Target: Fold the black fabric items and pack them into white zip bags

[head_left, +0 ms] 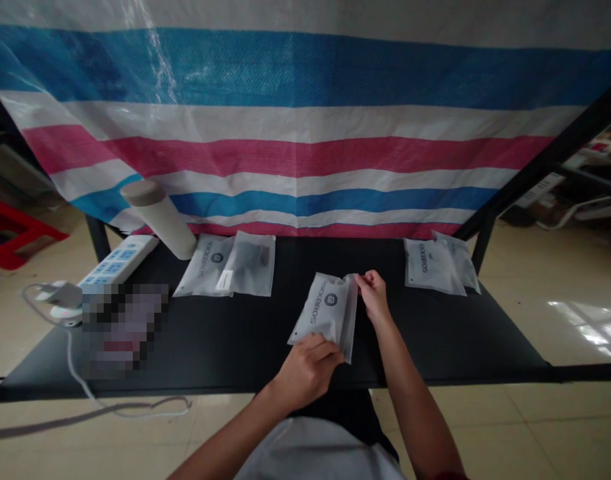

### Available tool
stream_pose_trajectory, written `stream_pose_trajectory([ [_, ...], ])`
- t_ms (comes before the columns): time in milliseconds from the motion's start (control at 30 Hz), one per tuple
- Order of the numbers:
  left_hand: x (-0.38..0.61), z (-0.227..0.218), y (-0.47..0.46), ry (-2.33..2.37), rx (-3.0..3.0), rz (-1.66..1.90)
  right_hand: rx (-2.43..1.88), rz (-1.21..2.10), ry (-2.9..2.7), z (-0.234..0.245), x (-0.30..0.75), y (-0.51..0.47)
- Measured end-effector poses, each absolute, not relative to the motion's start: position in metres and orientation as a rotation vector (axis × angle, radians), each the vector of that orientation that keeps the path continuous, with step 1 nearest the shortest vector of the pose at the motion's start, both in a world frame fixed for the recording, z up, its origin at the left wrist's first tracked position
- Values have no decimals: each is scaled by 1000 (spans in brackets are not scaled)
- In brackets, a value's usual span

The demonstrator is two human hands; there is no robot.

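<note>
A frosted plastic pouch point(321, 312) with dark ROCKBROS lettering and a round logo lies at a slant on the black table in front of me. My left hand point(315, 363) is closed on its near edge, fingers curled over the plastic. At the far right corner of the same pouch, my right hand point(372, 291) pinches the edge between thumb and fingers. What the pouch contains cannot be made out.
Two similar pouches point(252, 263) overlap at the back left, beside a leaning white bottle point(168, 223). More pouches point(432, 267) lie at the right. A power strip point(135, 257), its cable, and a blurred-out item point(135, 320) occupy the left side. A striped sheet point(305, 157) hangs behind.
</note>
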State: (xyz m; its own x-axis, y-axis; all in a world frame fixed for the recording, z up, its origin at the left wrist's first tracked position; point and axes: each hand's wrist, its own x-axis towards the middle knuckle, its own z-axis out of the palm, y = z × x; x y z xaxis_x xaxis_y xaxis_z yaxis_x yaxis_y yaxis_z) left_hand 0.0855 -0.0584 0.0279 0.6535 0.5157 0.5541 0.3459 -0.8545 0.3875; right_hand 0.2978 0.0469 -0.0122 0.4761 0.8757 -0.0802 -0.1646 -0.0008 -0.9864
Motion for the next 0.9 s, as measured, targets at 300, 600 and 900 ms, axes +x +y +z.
stream_pose_trajectory([
  [300, -15, 14, -50, 1177, 1972, 1067, -1180, 1708, -737, 2, 277, 25],
  [600, -25, -2, -39, 1257, 1195, 1388, -937, 1855, -793, 60, 224, 50],
  [900, -23, 0, -37, 1309, 1233, 1396, -763, 1877, -801, 81, 119, 130],
])
